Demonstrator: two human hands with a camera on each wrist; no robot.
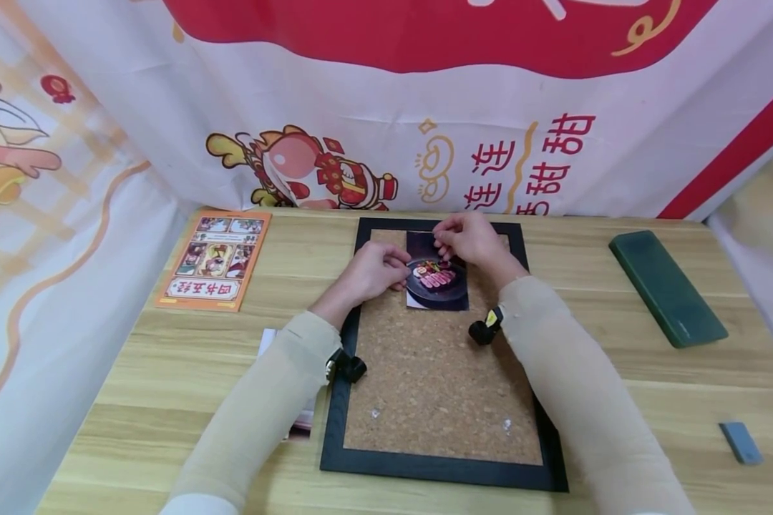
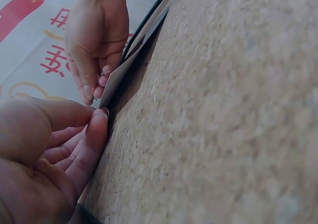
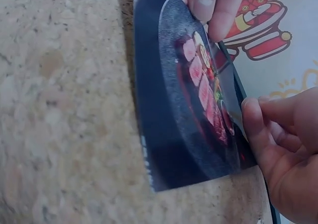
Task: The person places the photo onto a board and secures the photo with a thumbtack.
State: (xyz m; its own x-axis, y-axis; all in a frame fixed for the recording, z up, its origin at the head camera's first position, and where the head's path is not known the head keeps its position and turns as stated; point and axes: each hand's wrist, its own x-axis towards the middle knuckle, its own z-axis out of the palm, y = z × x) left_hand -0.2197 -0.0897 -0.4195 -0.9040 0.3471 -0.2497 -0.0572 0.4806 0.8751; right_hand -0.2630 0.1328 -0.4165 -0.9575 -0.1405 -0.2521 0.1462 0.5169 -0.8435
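A photo print (image 1: 452,293) of sliced meat on a dark plate lies over the upper part of a black-framed corkboard (image 1: 444,372). My left hand (image 1: 376,272) pinches its left edge between thumb and fingers. In the left wrist view the print (image 2: 117,80) looks tilted and partly lifted off the cork. My right hand (image 1: 473,239) is near the print's top edge, thumb and forefinger pressed together. Those right fingertips (image 3: 252,110) seem to pinch something small, mostly hidden, its kind unclear. Two small shiny clear bits, one of them a clear bit (image 1: 507,426), sit low on the cork.
An orange booklet (image 1: 212,261) lies at the back left. More prints (image 1: 304,418) stick out from under my left forearm. To the right are a dark green case (image 1: 666,286) and a small blue-grey block (image 1: 741,442). A printed curtain (image 1: 361,86) hangs behind the table.
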